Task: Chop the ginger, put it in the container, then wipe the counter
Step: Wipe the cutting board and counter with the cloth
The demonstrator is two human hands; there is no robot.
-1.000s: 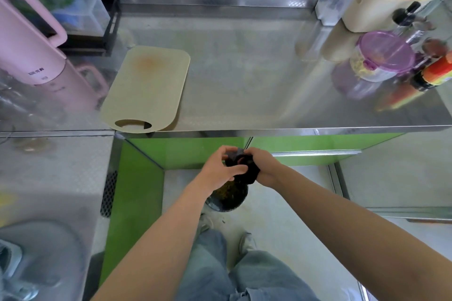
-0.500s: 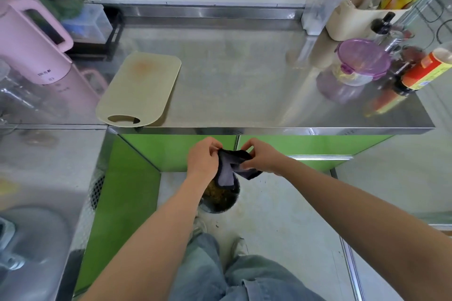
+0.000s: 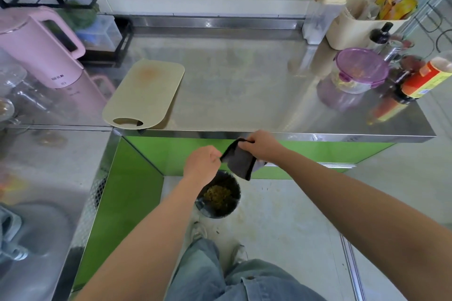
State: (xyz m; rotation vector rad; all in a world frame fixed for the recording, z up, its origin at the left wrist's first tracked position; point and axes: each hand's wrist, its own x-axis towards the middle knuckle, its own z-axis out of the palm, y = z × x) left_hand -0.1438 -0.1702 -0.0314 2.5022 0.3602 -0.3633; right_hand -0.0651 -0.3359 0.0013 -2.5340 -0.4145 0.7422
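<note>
We hold a dark grey cloth between both hands, just in front of and below the front edge of the steel counter. Our left hand has its fingers curled in, pinching the cloth's left corner. Our right hand grips the top edge with the fingers folded over it, almost level with the counter's front edge. The cloth hangs spread between them, directly above a round black bin on the floor (yellow-green scraps lie inside it).

On the counter, the beige cutting board lies at the front left corner, its handle hole at the front edge. The container with the purple lid stands near the right edge, closed, yellowish shreds showing through its clear wall. A red-labelled bottle stands just beside it, and a pink kettle stands toward the back left.
</note>
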